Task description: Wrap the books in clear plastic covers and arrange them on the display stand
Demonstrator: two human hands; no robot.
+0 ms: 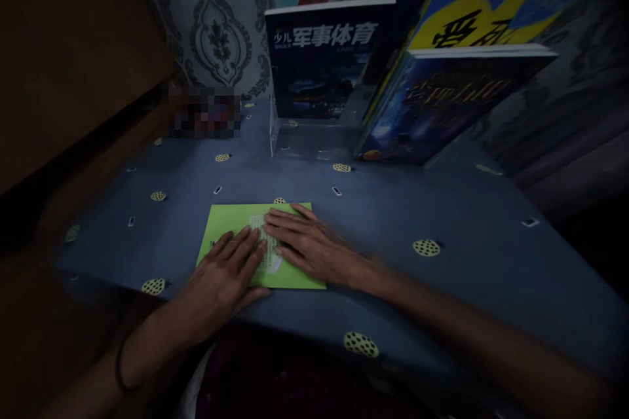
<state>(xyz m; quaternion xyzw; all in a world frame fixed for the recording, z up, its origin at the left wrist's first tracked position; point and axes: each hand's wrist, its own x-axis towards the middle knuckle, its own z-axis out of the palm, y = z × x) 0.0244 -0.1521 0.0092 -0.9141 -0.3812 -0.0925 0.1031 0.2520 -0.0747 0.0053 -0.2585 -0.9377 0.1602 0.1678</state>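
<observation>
A bright green booklet or card (299, 278) lies flat near the front edge of the table, with a pale printed panel of text in its middle. My left hand (228, 272) rests on its left half, palm down, fingers stretched toward the panel; a dark band circles that wrist. From the right, my right hand (312, 242) lies flat over the other half, its fingertips on the printed panel. The two hands' fingertips come close together there and cover part of the print. Whether the green piece has several pages I cannot tell.
A blue cloth with pineapple prints covers the table (388, 209). At the back, a dark book (319, 72) stands in a clear holder (314, 144). Several more books, including a blue-purple one (437, 111), lean at the right. A pixelated patch (204, 112) hides the back left.
</observation>
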